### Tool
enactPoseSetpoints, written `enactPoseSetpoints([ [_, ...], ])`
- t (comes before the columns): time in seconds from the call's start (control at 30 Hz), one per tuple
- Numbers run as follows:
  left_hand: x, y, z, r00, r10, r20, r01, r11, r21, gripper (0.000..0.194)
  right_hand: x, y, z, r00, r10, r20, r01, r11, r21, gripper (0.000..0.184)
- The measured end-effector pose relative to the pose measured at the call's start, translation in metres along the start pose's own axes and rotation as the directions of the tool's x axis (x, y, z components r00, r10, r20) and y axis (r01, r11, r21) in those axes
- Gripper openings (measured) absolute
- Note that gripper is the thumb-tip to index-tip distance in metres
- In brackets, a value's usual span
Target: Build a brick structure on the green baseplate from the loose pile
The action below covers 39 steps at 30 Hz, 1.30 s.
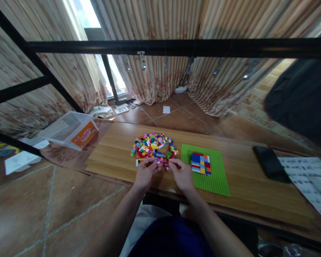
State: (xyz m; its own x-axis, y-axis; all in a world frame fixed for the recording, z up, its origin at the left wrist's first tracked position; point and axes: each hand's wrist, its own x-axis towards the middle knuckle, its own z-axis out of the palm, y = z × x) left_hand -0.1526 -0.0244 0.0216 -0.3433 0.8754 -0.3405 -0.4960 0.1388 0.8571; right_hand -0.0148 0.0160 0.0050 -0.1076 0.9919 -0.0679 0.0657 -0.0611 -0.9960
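Both bare hands low over a wooden tabletop [246,189], close together, fingertips turned toward each other. Left hand [144,175]: fingers curled, thumb drawn in near them, mostly closed; small pink and white bricks [158,161] right at its fingertips. Whether one is gripped, cannot tell. Right hand [184,175]: thumb and forefinger brought together at the tips, remaining fingers bent; small dark red and pink bricks [166,164] just left of these tips. Contact likewise too small to make out.

Directly beyond the left hand, and reaching across to the front of the right: a loose heap of mixed-colour toy building bricks [149,144], nearest pieces just past the fingers.

Just right of the right hand: green studded baseplate [216,182], flat on the wood. On it, near the right hand's knuckles, a rectangular block of joined bricks [200,164]; blue, red, yellow, white and orange showing on top.

Farther right of the right hand: flat black device [270,164], then a printed sheet [307,178] beside it. Well left of and beyond the left hand: clear plastic box [60,141] with orange label [85,135].
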Motion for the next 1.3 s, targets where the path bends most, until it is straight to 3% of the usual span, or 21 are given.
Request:
enactPoseSetpoints([
  [0.13,0.002,-0.003,-0.001,1.000,-0.015,-0.021,0.016,0.999,0.040,0.033,0.021,-0.013,0.011,0.957,-0.253,0.140,0.289,0.873,-0.393,0.020],
  [0.23,0.004,-0.006,-0.003,0.999,-0.015,-0.044,0.017,1.000,0.027,0.034,0.034,-0.018,0.018,0.927,-0.299,0.227,0.375,0.766,-0.523,0.022],
  [0.33,0.004,-0.008,-0.006,0.999,-0.004,-0.042,0.004,1.000,-0.006,0.034,0.038,-0.018,0.020,0.916,-0.312,0.253,0.402,0.731,-0.552,0.023],
  [0.53,-0.002,-0.013,-0.007,0.999,0.034,-0.020,-0.035,0.999,-0.025,0.028,0.013,-0.016,0.016,0.936,-0.256,0.242,0.338,0.844,-0.415,0.023],
  [0.7,-0.015,-0.016,0.002,0.999,0.051,0.003,-0.051,0.999,-0.008,0.023,-0.008,-0.012,0.013,0.976,-0.050,0.211,0.091,0.977,-0.192,0.024],
  [0.8,-0.020,-0.022,0.008,0.999,0.047,0.007,-0.047,0.999,-0.016,0.021,-0.012,-0.007,0.012,0.983,0.072,0.170,-0.063,0.996,-0.060,0.029],
  [0.97,-0.019,-0.031,0.020,0.991,0.099,-0.095,-0.104,0.994,-0.046,0.017,-0.016,-0.005,0.014,1.000,-0.009,-0.025,0.006,0.993,-0.115,0.030],
  [1.07,-0.015,-0.031,0.023,0.991,0.090,-0.101,-0.099,0.992,-0.078,0.015,-0.013,-0.007,0.014,0.989,-0.026,-0.145,0.016,0.997,-0.069,0.033],
  [1.2,-0.001,-0.027,0.016,0.989,0.135,-0.060,-0.128,0.986,0.104,0.013,0.003,-0.010,0.009,0.991,-0.115,-0.066,0.103,0.980,-0.168,0.026],
  [1.3,0.014,-0.019,0.006,0.958,0.277,-0.072,-0.229,0.894,0.385,0.013,0.018,-0.009,0.010,0.975,-0.221,0.023,0.216,0.920,-0.326,0.021],
])
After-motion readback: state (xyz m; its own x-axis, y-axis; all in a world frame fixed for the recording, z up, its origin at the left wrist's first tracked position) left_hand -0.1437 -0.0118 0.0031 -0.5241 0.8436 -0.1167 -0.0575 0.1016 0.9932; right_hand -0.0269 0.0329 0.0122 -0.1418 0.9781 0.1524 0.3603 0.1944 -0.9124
